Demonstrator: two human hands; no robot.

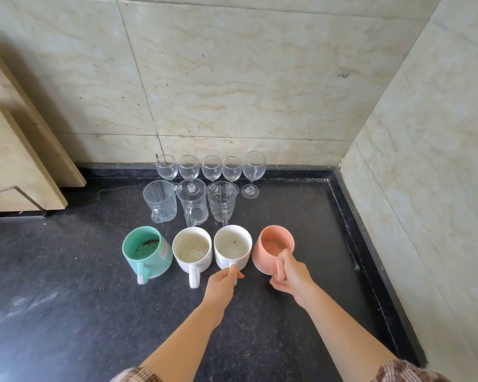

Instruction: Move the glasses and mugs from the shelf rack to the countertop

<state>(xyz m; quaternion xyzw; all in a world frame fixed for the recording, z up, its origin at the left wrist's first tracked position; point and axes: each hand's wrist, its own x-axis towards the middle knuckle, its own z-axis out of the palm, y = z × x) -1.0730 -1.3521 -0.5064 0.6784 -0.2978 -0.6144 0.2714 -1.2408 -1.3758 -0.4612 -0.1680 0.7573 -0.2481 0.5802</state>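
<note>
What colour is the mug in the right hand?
Salmon pink. The right hand grips that mug by its handle; head view.

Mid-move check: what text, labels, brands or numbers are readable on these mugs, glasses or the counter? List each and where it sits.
No text here can be read.
Green mug: pink-and-white sticker on its side, too blurred to read.
Patterned glass mug: embossed shapes, too unclear to tell whether they are characters.
Nothing else shows any marking.
</note>
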